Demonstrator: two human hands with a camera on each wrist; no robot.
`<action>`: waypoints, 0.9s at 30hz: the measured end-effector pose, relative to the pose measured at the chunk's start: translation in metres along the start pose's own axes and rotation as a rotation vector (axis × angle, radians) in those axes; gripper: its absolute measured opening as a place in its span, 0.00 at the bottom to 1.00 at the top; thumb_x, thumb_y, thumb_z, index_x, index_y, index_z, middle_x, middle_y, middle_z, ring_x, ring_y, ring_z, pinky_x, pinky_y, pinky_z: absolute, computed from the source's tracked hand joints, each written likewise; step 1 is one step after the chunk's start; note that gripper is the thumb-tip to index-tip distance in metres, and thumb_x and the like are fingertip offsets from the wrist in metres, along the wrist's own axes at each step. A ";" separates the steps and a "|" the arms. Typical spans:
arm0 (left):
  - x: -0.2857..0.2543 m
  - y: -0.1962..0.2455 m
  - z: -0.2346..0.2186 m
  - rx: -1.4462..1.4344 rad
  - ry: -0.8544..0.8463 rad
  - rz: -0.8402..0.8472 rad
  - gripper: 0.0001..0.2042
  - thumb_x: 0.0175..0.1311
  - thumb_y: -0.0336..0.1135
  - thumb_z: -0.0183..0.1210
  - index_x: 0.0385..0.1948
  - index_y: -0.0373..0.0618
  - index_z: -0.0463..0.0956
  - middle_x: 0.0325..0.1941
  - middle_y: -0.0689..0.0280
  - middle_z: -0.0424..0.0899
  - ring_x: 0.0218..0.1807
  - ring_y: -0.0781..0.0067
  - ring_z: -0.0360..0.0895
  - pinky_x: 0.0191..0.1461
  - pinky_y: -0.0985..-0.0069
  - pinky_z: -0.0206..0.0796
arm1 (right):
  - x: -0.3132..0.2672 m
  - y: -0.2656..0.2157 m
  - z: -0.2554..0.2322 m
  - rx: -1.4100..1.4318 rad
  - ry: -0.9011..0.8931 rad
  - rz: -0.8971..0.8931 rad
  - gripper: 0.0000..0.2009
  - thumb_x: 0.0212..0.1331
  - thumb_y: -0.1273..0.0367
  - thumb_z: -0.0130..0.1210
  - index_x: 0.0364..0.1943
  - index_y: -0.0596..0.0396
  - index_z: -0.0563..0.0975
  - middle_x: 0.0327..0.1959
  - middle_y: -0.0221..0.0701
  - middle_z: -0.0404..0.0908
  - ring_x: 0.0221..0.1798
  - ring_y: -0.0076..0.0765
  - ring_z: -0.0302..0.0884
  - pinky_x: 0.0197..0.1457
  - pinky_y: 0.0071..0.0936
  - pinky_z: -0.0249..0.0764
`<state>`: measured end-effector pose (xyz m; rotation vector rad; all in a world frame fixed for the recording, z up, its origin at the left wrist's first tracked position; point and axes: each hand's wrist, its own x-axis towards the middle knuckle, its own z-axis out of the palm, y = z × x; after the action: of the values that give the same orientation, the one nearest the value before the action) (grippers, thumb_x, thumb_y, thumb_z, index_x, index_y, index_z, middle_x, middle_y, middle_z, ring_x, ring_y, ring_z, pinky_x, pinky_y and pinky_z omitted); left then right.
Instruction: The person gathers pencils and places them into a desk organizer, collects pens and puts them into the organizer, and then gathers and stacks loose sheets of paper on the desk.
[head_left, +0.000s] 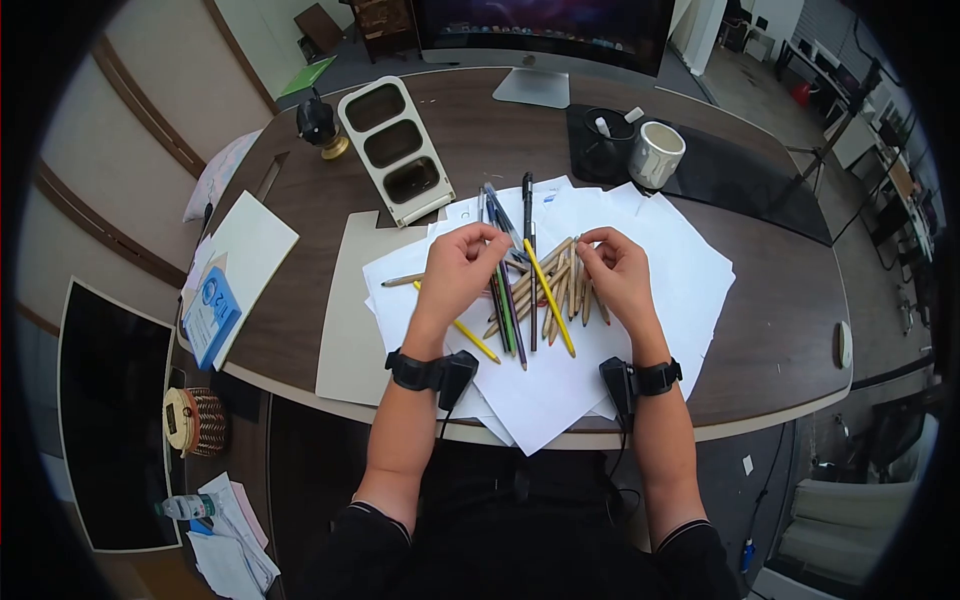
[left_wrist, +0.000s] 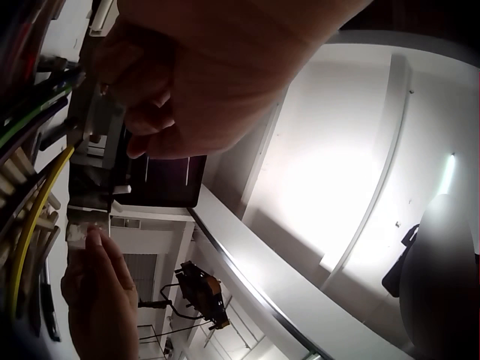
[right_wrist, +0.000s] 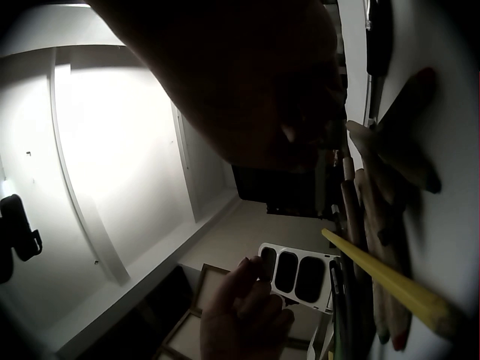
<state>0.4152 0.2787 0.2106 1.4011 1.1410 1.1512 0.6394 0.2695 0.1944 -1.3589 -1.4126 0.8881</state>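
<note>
My left hand [head_left: 462, 268] hovers over the left side of a heap of pens and pencils, its fingers loosely curled with no object showing in them. My right hand [head_left: 622, 278] hovers at the heap's right side, thumb and fingertips close together just over the wooden pencils [head_left: 562, 290]. Across the heap lies a yellow pencil [head_left: 549, 298], with another yellow pencil [head_left: 476, 341] to the lower left. Dark, green and purple pencils [head_left: 508, 318] lie near the left hand, and a black pen [head_left: 528, 205] points away. White paper sheets [head_left: 540, 395] spread under everything.
Behind the heap stands a white organizer [head_left: 428, 190] with three compartments. A mug [head_left: 657, 156] and a dark pen cup [head_left: 605, 130] stand at the back right, before a monitor [head_left: 540, 30]. A mouse [head_left: 845, 345] lies at the right edge, a blue booklet [head_left: 211, 315] at the left.
</note>
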 end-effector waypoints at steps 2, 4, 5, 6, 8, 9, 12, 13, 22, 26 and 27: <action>-0.004 0.008 -0.010 0.271 -0.049 -0.014 0.10 0.63 0.36 0.59 0.31 0.37 0.80 0.14 0.72 0.73 0.17 0.86 0.66 0.23 0.85 0.57 | 0.001 0.005 -0.001 0.006 0.016 0.007 0.07 0.61 0.71 0.55 0.37 0.61 0.79 0.17 0.24 0.74 0.20 0.14 0.68 0.26 0.16 0.63; -0.014 0.025 -0.022 0.668 -0.178 0.010 0.10 0.62 0.37 0.57 0.32 0.39 0.80 0.16 0.63 0.77 0.19 0.75 0.75 0.26 0.76 0.65 | 0.003 0.007 -0.003 0.007 0.038 0.012 0.07 0.61 0.71 0.55 0.37 0.61 0.79 0.17 0.24 0.74 0.21 0.15 0.69 0.27 0.16 0.64; -0.019 0.024 -0.029 0.796 -0.251 0.030 0.10 0.62 0.37 0.57 0.31 0.39 0.80 0.16 0.62 0.78 0.20 0.73 0.77 0.28 0.74 0.66 | 0.003 0.009 -0.004 0.008 0.048 0.019 0.07 0.61 0.71 0.55 0.37 0.61 0.79 0.17 0.25 0.75 0.21 0.15 0.69 0.27 0.17 0.64; -0.020 0.024 -0.036 0.925 -0.322 0.062 0.10 0.62 0.37 0.56 0.31 0.39 0.80 0.17 0.61 0.79 0.21 0.71 0.78 0.29 0.73 0.68 | 0.004 0.009 -0.006 0.010 0.064 0.015 0.07 0.61 0.71 0.55 0.36 0.61 0.79 0.17 0.25 0.75 0.21 0.15 0.69 0.27 0.17 0.65; -0.025 0.020 -0.044 0.862 -0.463 -0.134 0.09 0.63 0.35 0.55 0.35 0.40 0.79 0.18 0.63 0.81 0.15 0.76 0.76 0.21 0.80 0.64 | 0.003 0.006 -0.006 0.029 0.082 0.006 0.07 0.60 0.71 0.55 0.36 0.60 0.79 0.17 0.25 0.75 0.21 0.16 0.70 0.28 0.18 0.65; -0.030 0.021 -0.044 0.812 -0.507 -0.263 0.09 0.63 0.35 0.55 0.34 0.40 0.79 0.17 0.63 0.81 0.15 0.76 0.76 0.20 0.80 0.65 | 0.003 0.005 -0.006 0.032 0.084 -0.004 0.07 0.60 0.71 0.55 0.36 0.60 0.79 0.17 0.25 0.75 0.21 0.16 0.70 0.28 0.18 0.65; -0.039 0.015 -0.040 0.679 -0.526 -0.415 0.08 0.61 0.35 0.57 0.30 0.39 0.76 0.16 0.62 0.80 0.14 0.77 0.76 0.18 0.79 0.68 | 0.001 0.004 -0.005 0.030 0.064 -0.005 0.07 0.60 0.71 0.55 0.36 0.60 0.79 0.17 0.25 0.75 0.21 0.16 0.70 0.28 0.18 0.65; -0.040 0.010 -0.037 0.655 -0.490 -0.429 0.08 0.60 0.35 0.57 0.28 0.39 0.75 0.16 0.62 0.80 0.14 0.77 0.76 0.19 0.79 0.68 | 0.001 0.002 -0.005 0.025 0.054 -0.004 0.07 0.60 0.71 0.55 0.36 0.60 0.79 0.17 0.24 0.75 0.21 0.15 0.70 0.28 0.18 0.65; -0.053 0.030 -0.039 0.483 -0.255 -0.500 0.09 0.57 0.31 0.60 0.22 0.38 0.72 0.16 0.61 0.80 0.16 0.74 0.80 0.18 0.81 0.71 | 0.003 0.010 -0.008 0.006 0.103 -0.023 0.06 0.60 0.70 0.56 0.35 0.60 0.80 0.16 0.24 0.74 0.22 0.15 0.70 0.28 0.17 0.65; -0.048 0.061 -0.046 0.218 -0.159 -0.294 0.10 0.58 0.31 0.64 0.25 0.38 0.72 0.17 0.61 0.80 0.15 0.76 0.79 0.16 0.84 0.68 | 0.002 0.005 -0.006 0.046 0.074 0.003 0.06 0.61 0.71 0.55 0.36 0.60 0.79 0.18 0.24 0.75 0.22 0.15 0.70 0.27 0.16 0.65; -0.040 0.066 -0.044 0.176 -0.128 -0.238 0.08 0.58 0.30 0.63 0.29 0.38 0.72 0.18 0.61 0.80 0.18 0.77 0.79 0.19 0.84 0.69 | 0.002 0.005 -0.005 0.052 0.064 -0.010 0.06 0.61 0.71 0.55 0.37 0.60 0.79 0.19 0.24 0.76 0.22 0.14 0.70 0.26 0.15 0.64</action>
<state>0.3731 0.2368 0.2769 1.4057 1.3016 0.7983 0.6461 0.2714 0.1914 -1.3282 -1.3376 0.8619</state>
